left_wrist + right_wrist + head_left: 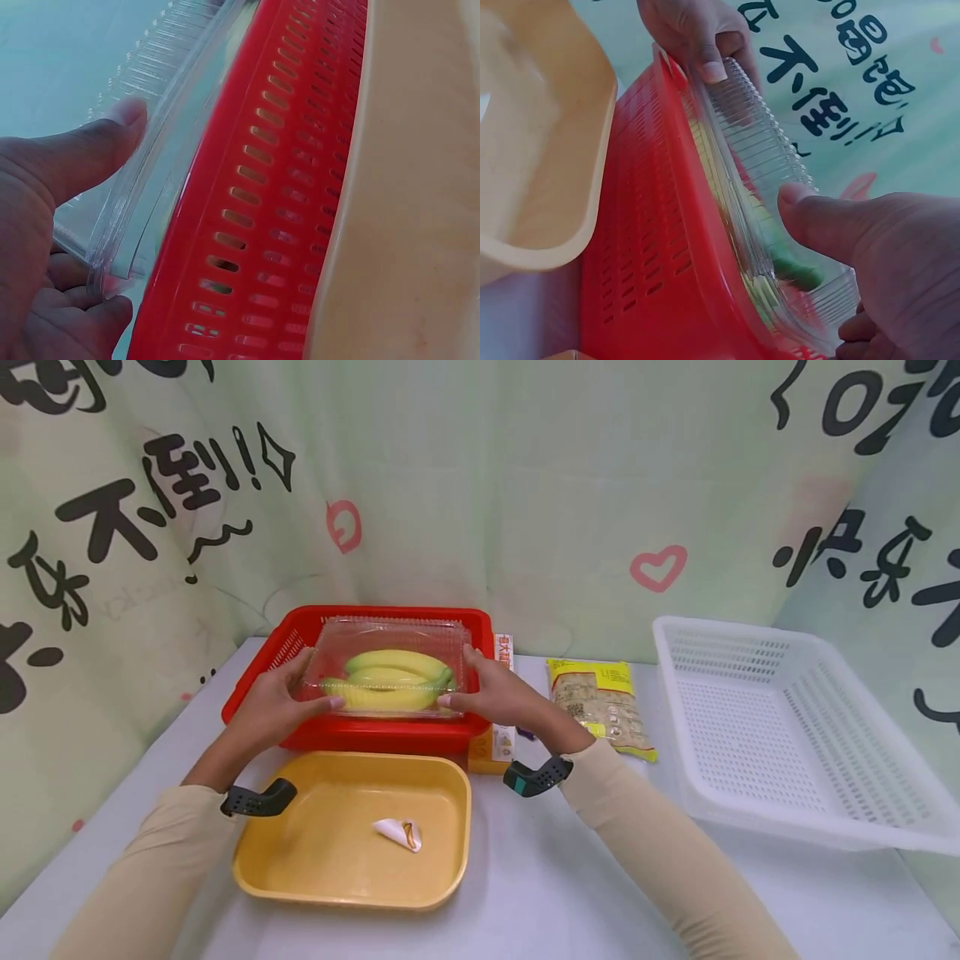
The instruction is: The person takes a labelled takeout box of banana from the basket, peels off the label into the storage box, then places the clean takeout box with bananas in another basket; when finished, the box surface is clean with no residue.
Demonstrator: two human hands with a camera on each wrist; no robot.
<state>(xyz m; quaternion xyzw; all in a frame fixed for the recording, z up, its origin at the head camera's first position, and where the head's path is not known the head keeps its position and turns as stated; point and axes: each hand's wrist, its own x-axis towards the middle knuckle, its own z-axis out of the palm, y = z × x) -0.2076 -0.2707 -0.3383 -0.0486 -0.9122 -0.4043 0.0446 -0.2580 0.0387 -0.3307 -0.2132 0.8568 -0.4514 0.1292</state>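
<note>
Both hands hold a clear plastic box [390, 635] by its two ends, over the red basket [375, 737]. Yellow bananas [397, 672] with greenish ends show through the clear plastic. My left hand [283, 702] grips the left end; in the left wrist view its thumb lies on top of the box [157, 97] and its fingers curl beneath the edge. At the right end, my right hand [498, 693] has its thumb on the lid, with the other fingers partly hidden behind the box.
In front of the basket stands a yellow tray [300, 885] with a small folded white wrapper [397, 833] inside. A printed carton [503, 742] stands beside the basket. Further right are a yellow-topped food packet [603, 706] and a large white basket [678, 727]. Printed curtains [555, 510] hang behind.
</note>
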